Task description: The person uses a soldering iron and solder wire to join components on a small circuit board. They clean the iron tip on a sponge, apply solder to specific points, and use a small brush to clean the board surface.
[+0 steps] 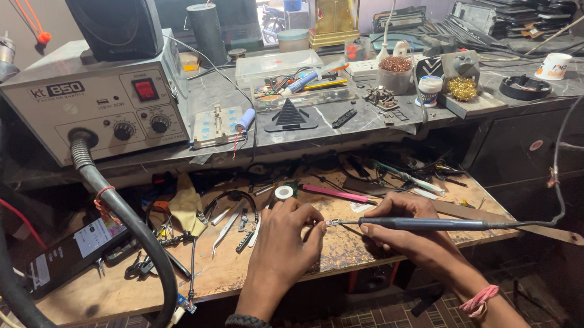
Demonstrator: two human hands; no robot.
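My right hand (404,235) grips a dark blue soldering iron (431,224) like a pen, its metal tip pointing left. The tip meets the fingertips of my left hand (286,242), which pinch something very small above the worn wooden worktop (244,268). What that small part is cannot be made out. A black braided band circles my left wrist and a pink thread my right wrist. The iron's cable (557,188) runs off to the right and up.
A grey hot-air rework station (99,105) stands at the left on the marble shelf (370,122), its thick black hose (142,247) looping down over the worktop. Tweezers (227,227), a tape roll (283,192), a pink tool (334,194) and loose tools lie behind my hands. Jars and trays crowd the shelf.
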